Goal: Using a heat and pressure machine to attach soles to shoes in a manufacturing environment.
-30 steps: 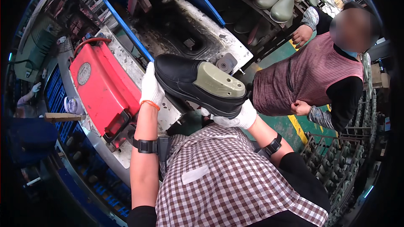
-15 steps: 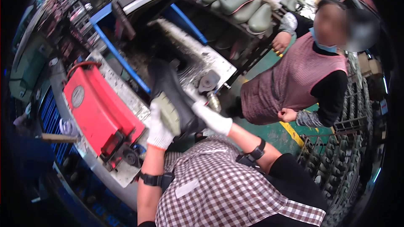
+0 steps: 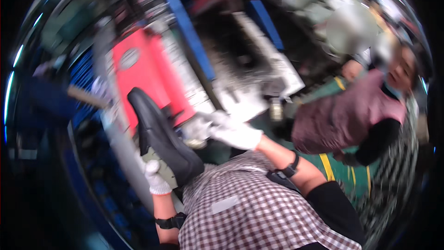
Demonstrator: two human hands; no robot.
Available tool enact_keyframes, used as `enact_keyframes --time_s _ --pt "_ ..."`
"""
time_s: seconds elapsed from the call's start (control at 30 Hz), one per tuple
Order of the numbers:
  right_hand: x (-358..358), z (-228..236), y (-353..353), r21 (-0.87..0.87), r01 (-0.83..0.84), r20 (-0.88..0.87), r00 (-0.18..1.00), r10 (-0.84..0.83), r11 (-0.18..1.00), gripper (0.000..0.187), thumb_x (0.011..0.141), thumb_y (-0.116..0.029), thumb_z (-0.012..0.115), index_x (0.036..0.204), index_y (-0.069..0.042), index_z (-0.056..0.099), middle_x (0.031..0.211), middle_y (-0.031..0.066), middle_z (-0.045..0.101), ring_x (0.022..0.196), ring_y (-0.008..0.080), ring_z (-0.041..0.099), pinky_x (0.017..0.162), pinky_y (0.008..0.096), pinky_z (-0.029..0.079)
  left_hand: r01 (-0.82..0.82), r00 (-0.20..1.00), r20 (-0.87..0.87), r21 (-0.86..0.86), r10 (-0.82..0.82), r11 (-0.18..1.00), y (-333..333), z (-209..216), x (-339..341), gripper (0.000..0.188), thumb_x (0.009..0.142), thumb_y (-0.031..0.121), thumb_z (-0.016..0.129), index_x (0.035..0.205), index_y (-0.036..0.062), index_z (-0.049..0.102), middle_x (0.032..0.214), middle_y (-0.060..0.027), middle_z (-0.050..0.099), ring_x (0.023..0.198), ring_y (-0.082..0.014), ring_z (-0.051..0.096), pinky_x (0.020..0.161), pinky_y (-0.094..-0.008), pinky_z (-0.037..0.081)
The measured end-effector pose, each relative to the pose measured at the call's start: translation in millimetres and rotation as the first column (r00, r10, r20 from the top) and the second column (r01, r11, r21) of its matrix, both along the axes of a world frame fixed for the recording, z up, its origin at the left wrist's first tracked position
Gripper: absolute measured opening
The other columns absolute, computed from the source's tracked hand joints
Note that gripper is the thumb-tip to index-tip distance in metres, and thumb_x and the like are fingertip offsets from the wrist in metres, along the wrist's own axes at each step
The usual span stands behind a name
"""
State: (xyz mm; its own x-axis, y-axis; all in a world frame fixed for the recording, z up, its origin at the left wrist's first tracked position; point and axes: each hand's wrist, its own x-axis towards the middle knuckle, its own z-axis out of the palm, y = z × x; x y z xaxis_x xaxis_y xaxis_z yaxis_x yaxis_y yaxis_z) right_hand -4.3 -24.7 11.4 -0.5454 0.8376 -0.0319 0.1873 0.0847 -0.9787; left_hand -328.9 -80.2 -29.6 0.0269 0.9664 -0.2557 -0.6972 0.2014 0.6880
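Note:
A black boot (image 3: 159,132) with a pale green part low on its side lies slanted in front of my body, its narrow end pointing up and left. My left hand (image 3: 157,178), in a white knitted glove, grips it at the pale green part with the thumb showing. Apart from the boot, to its right, is my white-gloved right hand (image 3: 236,132). Its fingers are smeared by motion. Beside those fingers is a blurred whitish thing (image 3: 196,129), and I cannot make out whether the hand holds it.
A red machine cover (image 3: 143,71) lies beyond the boot. A blue-framed machine with a stained white plate (image 3: 289,76) stands ahead. At the right is a person in a pink checked apron (image 3: 337,115). Racks of footwear (image 3: 388,190) stand at the far right.
My right hand has come off the boot. My left hand has drawn the boot left and toward my body. The view has swung left, and the person at the right has turned.

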Motion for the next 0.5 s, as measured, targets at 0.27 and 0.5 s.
enact_keyframes --time_s 0.27,0.5 --pt "-49 -67 -4 0.385 -0.135 0.352 0.936 -0.01 0.913 0.057 0.095 -0.027 0.074 0.149 -0.013 0.064 0.138 0.0208 0.065 0.128 0.0419 0.063 0.111 0.0494 0.051 -0.709 0.702 -0.35 -0.261 0.62 0.655 -169 2 -54 0.045 0.086 0.016 0.068 0.129 0.0034 0.07 0.125 -0.0128 0.074 0.118 -0.032 0.071 0.109 -0.0465 0.057" --pt "-71 -77 5 0.419 -0.06 0.433 0.89 -0.141 0.906 0.059 0.092 -0.003 0.07 0.15 -0.014 0.064 0.114 0.0172 0.072 0.103 0.0344 0.072 0.093 0.0408 0.057 -0.793 0.609 -0.473 -0.377 0.636 0.479 -202 -48 -181 0.038 0.091 0.023 0.073 0.127 0.0112 0.072 0.117 -0.003 0.072 0.109 -0.0212 0.071 0.098 -0.0383 0.058"
